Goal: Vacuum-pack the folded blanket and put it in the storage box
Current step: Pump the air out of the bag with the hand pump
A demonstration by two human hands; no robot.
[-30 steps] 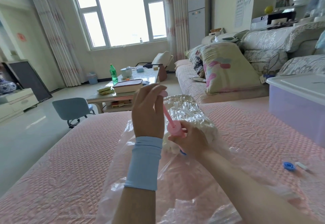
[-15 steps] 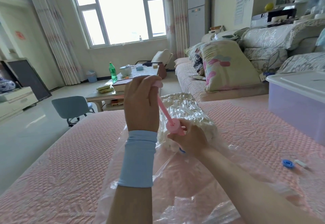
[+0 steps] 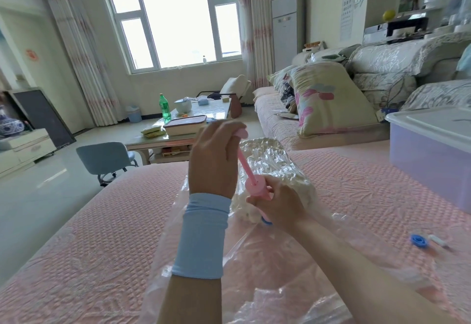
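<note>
Bedspread (image 3: 102, 234): L hand (image 3: 212, 160) grips pump handle (image 3: 240, 134), R hand (image 3: 277, 204) its barrel (image 3: 256, 187).

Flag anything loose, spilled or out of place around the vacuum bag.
A blue cap and a small white piece lie loose on the right, apart from the pink pump standing on the vacuum bag. They look set aside, not dropped. Nothing looks spilled or torn.

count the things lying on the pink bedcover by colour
pink: 1, pump
blue: 2, loose cap, valve
white: 2, blanket, small clip
clear: 1, vacuum bag
purple: 1, storage box
total: 7
</note>
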